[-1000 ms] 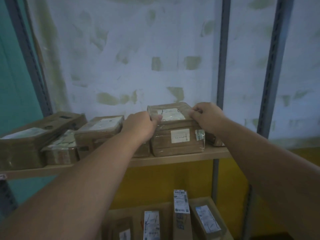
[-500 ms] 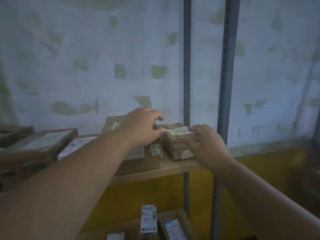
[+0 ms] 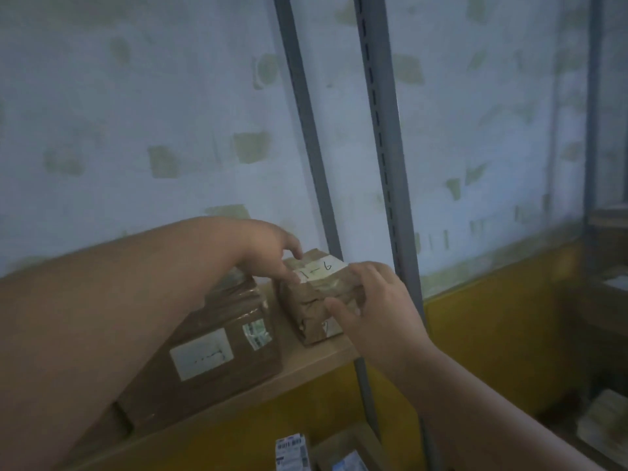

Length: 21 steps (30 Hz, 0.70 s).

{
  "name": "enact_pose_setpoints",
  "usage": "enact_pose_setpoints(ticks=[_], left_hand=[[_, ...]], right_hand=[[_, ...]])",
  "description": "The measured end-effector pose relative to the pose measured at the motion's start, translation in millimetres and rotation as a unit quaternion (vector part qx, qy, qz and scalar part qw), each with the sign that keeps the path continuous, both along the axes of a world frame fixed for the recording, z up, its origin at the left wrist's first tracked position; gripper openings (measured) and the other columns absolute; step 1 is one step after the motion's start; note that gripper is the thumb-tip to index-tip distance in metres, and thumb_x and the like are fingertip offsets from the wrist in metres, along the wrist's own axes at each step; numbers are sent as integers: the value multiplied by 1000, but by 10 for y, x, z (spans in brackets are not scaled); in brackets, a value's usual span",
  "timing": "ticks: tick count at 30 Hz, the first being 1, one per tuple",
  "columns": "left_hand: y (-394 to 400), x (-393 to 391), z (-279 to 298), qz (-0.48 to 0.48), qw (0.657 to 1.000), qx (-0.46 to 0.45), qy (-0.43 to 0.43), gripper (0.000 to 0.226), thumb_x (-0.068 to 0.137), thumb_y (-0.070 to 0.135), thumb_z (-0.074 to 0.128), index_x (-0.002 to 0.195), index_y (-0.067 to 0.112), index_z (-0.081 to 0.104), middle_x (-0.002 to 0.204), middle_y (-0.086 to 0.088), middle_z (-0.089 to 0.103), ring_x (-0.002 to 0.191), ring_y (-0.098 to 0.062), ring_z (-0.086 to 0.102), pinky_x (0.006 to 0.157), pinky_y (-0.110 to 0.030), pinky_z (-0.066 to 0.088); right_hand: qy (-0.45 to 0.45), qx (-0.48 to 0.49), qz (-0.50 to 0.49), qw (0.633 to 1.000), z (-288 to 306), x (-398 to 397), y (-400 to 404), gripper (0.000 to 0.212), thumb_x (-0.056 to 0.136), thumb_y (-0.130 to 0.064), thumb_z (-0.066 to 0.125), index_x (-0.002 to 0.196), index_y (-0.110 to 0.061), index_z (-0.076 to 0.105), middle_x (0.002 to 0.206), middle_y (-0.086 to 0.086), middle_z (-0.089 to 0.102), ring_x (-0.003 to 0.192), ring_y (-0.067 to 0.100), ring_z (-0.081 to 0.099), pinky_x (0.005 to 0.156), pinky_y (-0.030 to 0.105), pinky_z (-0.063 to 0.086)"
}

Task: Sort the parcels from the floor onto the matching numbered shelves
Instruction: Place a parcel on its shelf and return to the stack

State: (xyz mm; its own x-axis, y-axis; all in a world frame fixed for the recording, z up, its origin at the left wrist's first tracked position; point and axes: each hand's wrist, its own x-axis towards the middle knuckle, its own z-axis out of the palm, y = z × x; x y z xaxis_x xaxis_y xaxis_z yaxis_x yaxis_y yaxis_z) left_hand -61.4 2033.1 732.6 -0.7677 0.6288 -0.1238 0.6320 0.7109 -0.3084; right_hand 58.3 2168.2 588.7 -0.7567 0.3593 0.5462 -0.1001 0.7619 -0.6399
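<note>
A small brown paper parcel [image 3: 311, 312] with a white label reading "1-6" stands at the right end of the wooden shelf [image 3: 316, 363]. My right hand [image 3: 367, 300] grips its right side, thumb on the front face. My left hand [image 3: 268, 251] rests its fingertips on the parcel's top left edge, fingers spread. A bigger taped cardboard parcel [image 3: 210, 351] with a white label sits just left of it, partly hidden under my left forearm.
Two grey slotted uprights [image 3: 384, 147] rise behind and to the right of the small parcel. Below the shelf, more labelled parcels [image 3: 294, 452] stand on a lower level. Another rack with parcels [image 3: 608, 419] is at the far right. The patchy wall is close behind.
The view has swung right and closer. Both hands left the larger parcel and came to the small "1-6" parcel, which now sits nearer the shelf's front right corner.
</note>
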Motion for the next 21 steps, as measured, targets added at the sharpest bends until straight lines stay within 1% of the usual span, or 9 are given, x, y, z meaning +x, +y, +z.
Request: enact_pose_setpoints(ticks=[3,4,6,8,10,13,15,18,21], left_hand=[[87,-203,68,24,998,-65,-10,75,84,64,68,149,38,40,150,3,47,134,-22,47,110,-42,40],[112,-259,79,20,997,-76,-13,78,83,65,68,150,37,39,150,4,47,135,-22,46,110,-42,39],[168,-357,71,-1,995,-95,-14,80,82,68,67,150,36,39,149,4,48,135,-21,46,110,-41,38],[222,-465,29,-20,994,-102,-23,77,81,69,66,147,38,42,146,4,51,133,-20,48,112,-42,36],[257,-574,-24,-23,993,-102,-46,70,80,69,67,142,40,48,142,3,55,128,-20,51,113,-44,37],[282,-688,-77,-29,995,-79,-59,65,76,69,71,131,39,55,119,8,63,115,-17,58,109,-44,43],[292,-733,-93,-31,995,-70,-57,64,74,69,74,127,38,58,108,10,63,111,-17,61,105,-44,47],[265,-785,-121,-32,996,-67,-58,63,71,70,75,124,38,58,110,7,64,108,-20,64,103,-44,49],[222,-822,-128,-29,995,-64,-65,59,71,68,76,120,41,57,105,12,60,110,-18,62,104,-44,48]], right_hand=[[-14,-19,-21,1000,7,-34,4,50,90,-52,65,134,-31,53,134,-14,44,118,10,50,96,32,52],[-27,-18,-21,999,24,-45,1,46,90,-51,65,131,-31,56,134,-13,45,113,9,52,91,26,52],[-46,-13,-10,999,58,-65,-3,27,92,-48,64,114,-34,60,123,-13,51,94,2,54,72,13,43],[-49,-10,0,999,92,-78,10,13,92,-46,65,98,-39,55,111,-13,53,84,-1,52,63,11,36],[-44,-11,5,999,110,-78,31,13,91,-46,66,92,-42,54,105,-14,55,83,0,54,61,12,36],[-48,-12,10,999,104,-57,48,13,89,-45,69,97,-38,61,104,-14,57,87,0,55,64,12,39],[-49,-10,9,999,65,-58,64,24,88,-45,70,106,-31,66,107,-14,57,89,-1,55,67,11,42],[-44,-13,3,999,55,-77,46,34,86,-48,72,112,-27,68,110,-13,56,90,1,56,70,13,46],[-45,-10,8,999,57,-100,-5,37,84,-50,73,113,-28,68,114,-13,55,91,1,55,71,12,44]])
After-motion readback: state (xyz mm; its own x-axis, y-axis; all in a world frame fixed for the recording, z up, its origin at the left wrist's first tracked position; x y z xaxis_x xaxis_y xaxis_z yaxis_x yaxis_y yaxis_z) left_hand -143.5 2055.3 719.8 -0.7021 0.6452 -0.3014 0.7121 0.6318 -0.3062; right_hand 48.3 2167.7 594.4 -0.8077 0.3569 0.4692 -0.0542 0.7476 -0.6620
